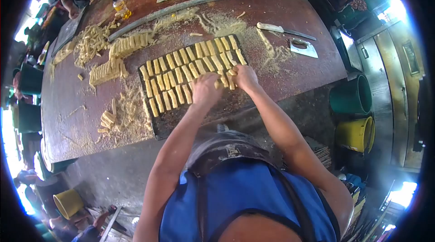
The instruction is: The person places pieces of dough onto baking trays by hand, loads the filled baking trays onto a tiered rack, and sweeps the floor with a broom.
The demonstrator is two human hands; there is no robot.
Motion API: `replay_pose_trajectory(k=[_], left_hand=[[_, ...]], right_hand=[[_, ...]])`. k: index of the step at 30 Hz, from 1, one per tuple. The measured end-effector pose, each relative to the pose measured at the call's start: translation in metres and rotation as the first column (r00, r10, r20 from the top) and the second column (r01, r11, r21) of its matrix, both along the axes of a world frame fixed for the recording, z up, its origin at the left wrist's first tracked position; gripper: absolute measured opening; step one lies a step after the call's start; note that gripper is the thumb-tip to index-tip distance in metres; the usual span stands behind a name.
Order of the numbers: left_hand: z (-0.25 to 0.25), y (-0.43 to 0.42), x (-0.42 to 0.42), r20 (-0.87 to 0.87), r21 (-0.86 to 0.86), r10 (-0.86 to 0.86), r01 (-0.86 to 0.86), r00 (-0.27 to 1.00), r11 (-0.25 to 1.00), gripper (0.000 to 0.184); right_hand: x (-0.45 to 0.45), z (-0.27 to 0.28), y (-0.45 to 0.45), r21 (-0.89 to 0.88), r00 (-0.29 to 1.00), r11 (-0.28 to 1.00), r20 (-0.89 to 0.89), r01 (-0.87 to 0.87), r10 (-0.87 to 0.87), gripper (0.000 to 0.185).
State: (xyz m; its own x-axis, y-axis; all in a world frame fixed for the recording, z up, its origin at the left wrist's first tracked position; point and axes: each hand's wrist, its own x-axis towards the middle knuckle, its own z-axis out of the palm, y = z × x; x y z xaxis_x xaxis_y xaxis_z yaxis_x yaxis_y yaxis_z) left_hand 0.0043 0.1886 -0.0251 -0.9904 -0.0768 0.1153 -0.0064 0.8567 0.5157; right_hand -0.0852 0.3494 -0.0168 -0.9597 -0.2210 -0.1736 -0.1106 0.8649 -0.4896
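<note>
A dark baking tray (172, 117) lies on the table near its front edge, with rows of pale dough sticks (186, 72) across it. Over the front row, my left hand (206, 89) is closed, its fingers pressed round a dough stick that is partly hidden. Just to its right, my right hand (245, 78) is closed at the tray's right end, its fingertips on a dough stick. Stacks of cut dough sticks (108, 72) and a loose pile (92, 42) are on the table left of the tray.
A long metal bar (204, 0) crosses the table behind the tray. A knife (285, 30) and a scraper (303, 48) lie at the right. Green (351, 94) and yellow (355, 134) buckets stand beside the table. Another person's hand (73, 12) is at the far left.
</note>
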Motion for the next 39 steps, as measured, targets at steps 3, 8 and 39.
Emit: replay_pose_trajectory(k=[3,8,39], left_hand=[[0.008,0.029,-0.001,-0.002,-0.052,-0.090,0.090,0.996,0.995,0.045],[-0.004,0.038,-0.016,-0.035,-0.052,-0.141,0.139,0.989,0.989,0.048],[0.014,-0.336,0.177,-0.192,0.001,0.719,-0.732,0.668,0.681,0.035]], right_hand=[[-0.007,-0.007,0.014,-0.051,1.000,0.998,-0.010,0.021,-0.022,0.038],[-0.020,-0.015,0.022,-0.181,0.993,0.977,0.057,0.115,-0.107,0.029],[0.053,0.011,-0.238,-0.412,0.805,0.693,-0.245,-0.591,0.541,0.022]])
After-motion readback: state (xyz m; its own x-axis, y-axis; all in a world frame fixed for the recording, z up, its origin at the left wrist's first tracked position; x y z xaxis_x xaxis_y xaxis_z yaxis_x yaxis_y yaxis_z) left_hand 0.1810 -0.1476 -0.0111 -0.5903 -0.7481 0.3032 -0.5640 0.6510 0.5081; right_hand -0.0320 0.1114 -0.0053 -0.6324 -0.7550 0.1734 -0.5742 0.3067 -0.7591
